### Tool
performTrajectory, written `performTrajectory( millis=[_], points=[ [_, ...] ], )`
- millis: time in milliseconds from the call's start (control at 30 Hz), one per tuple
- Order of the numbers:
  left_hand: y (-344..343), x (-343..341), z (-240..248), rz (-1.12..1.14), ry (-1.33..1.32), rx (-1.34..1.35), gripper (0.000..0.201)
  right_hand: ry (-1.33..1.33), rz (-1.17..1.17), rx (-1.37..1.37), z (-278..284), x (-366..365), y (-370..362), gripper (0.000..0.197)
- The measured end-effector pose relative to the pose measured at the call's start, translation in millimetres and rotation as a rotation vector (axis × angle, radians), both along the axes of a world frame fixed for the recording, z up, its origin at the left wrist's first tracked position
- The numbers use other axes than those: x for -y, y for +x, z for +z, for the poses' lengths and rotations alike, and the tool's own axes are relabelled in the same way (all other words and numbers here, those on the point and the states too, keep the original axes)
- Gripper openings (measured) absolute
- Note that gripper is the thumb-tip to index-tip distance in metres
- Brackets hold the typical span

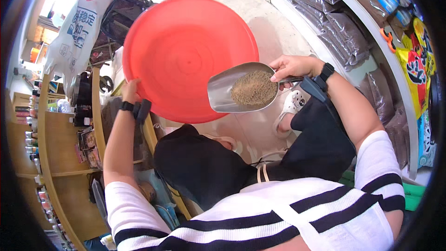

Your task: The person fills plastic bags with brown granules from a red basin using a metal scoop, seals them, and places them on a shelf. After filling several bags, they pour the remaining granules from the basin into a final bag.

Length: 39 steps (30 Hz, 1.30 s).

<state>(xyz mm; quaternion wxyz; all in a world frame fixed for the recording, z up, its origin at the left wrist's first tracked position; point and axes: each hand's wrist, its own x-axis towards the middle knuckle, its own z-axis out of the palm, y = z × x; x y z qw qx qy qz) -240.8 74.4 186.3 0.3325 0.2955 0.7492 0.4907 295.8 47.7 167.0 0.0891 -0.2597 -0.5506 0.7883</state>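
A large round red basin is in front of me, its inside facing up and bare apart from a slight blur. My left hand grips the rim at its near left side, the fingers partly hidden by the wall. In my right hand is the handle of a metal scoop, fingers closed round it. The scoop carries a heap of brown granular material, and its front end overlaps the basin's near right rim. Whether scoop and rim touch, I cannot tell.
To the right, a shelf holds several clear bags of brown material and a yellow package. Wooden shelves with small bottles line the left. A white plastic bag hangs there. My foot in a white clog rests on the floor.
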Motion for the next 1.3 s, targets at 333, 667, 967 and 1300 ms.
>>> performTrajectory(
  millis=[333,667,967,1300],
  points=[
    [-75.0,25.8,-193.2,-0.134,-0.238,0.186,0.044,-0.003,-0.290,0.089,-15.2,-26.5,-76.9,0.030],
    [-58.0,105.6,-285.0,-0.197,-0.278,0.703,0.051,0.028,-0.468,0.099,-32.4,-45.5,-155.3,0.021],
    [-55.8,265.4,-196.9,0.240,-0.187,-0.357,0.015,0.016,-0.491,0.207,-40.9,-38.0,-187.4,0.018],
    [-93.0,325.4,-190.3,0.336,-0.192,-0.923,0.013,0.056,-0.489,0.164,-29.9,-25.1,-211.8,0.018]
  ],
)
